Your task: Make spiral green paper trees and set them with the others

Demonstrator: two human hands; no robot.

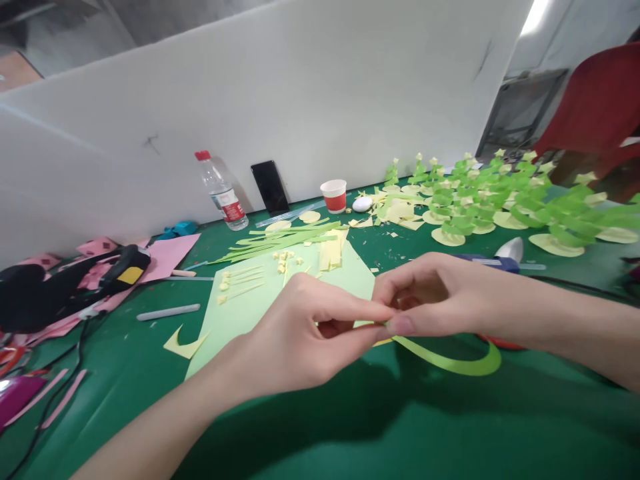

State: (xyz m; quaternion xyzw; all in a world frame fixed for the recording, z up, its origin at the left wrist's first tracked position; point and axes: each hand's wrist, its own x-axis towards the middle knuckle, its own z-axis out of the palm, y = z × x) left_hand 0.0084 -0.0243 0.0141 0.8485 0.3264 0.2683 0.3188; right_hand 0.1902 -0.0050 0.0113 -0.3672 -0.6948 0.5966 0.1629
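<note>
My left hand (310, 327) and my right hand (430, 300) meet over the front of the table, thumbs and forefingers pinched together. Between their fingertips they grip the end of a green paper strip (457, 365), whose free length curls away to the right beneath my right hand. The pinched end is hidden by the fingers. Behind my left hand lies a pale green sheet (230, 320), bearing small folded yellow paper stars (284, 259), thin yellow strips (245, 283) and a yellow paper stack (331, 252). Several loose green strips (280, 241) lie at its far edge.
Green-and-yellow paper plants (465, 200) crowd the back right. A bottle (225, 197), a phone (270, 188) and a paper cup (334, 195) stand along the white partition (320, 93). Leftward are a black-and-yellow tool (125, 270), pink paper (173, 257) and a cable (80, 353).
</note>
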